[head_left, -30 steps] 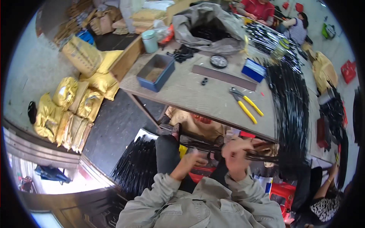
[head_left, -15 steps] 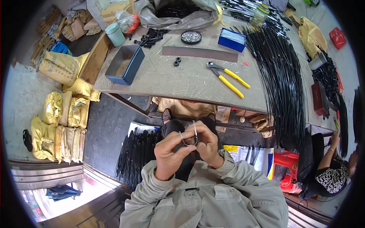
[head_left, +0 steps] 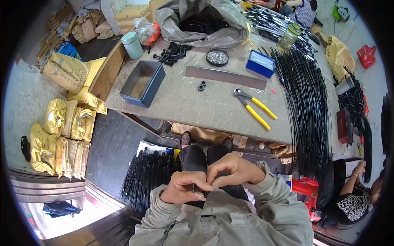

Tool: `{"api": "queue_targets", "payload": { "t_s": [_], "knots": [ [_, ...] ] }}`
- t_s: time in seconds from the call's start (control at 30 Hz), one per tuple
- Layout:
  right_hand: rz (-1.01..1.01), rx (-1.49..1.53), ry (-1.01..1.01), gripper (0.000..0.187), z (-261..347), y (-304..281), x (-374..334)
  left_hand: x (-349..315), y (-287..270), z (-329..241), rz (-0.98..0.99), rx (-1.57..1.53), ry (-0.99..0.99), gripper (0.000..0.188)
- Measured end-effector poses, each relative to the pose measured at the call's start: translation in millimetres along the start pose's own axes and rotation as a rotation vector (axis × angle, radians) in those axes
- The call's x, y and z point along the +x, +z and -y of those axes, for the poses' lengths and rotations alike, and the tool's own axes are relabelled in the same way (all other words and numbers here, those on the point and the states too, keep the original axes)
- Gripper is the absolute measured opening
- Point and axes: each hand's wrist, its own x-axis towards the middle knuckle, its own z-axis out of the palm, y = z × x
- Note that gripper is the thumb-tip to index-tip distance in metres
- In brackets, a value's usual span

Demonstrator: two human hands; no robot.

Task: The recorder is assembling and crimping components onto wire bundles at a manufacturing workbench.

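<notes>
My hands meet low above my lap, in front of the table edge. Between finger and thumb, my left hand (head_left: 184,186) pinches a thin dark strip (head_left: 194,188), only a short piece of which shows; a pale curved end pokes out beneath it. Reaching in from the right, my right hand (head_left: 234,168) is closed in a pinch beside the left fingertips. Something fine and thin seems to run between the two pinches, too small to make out. Yellow-handled cutters (head_left: 256,110) lie on the table (head_left: 176,96) beyond my hands, near two small black rings (head_left: 202,85).
A grey-blue bin (head_left: 143,84), a flat brown strip (head_left: 225,78), a round dish (head_left: 217,58) of small clear bits and a blue box (head_left: 261,63) stand on the table. Long black rods (head_left: 305,106) overhang its right side. More rods (head_left: 145,176) lie left of my legs. Another person (head_left: 355,201) sits at right.
Both hands have come lower and nearer my body. The right hand has turned, its fingers now pointing left. The upright pale strip ends seen earlier no longer show. The view has shifted slightly.
</notes>
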Motion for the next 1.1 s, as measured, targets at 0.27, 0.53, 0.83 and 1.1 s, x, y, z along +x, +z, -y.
{"api": "queue_targets", "payload": {
  "t_s": [0.27, 0.53, 0.83, 1.1],
  "knots": [
    [-0.446, -1.164, -0.121, 0.011, -9, -109, 86, 9, -12, 11, -0.226, 0.061, 0.056, 0.029],
    [-0.572, -1.556, 0.159, 0.016, -34, -117, 116, 11, -8, 10, -0.375, 0.007, -0.007, 0.025],
    [-0.441, -0.389, -0.072, 0.017, 55, -44, 49, 38, 13, 14, -0.500, -0.115, 0.085, 0.022],
    [-0.269, -0.575, -0.030, 0.016, 89, -34, 1, 64, 49, 18, -0.500, -0.225, 0.001, 0.022]
  ]
}}
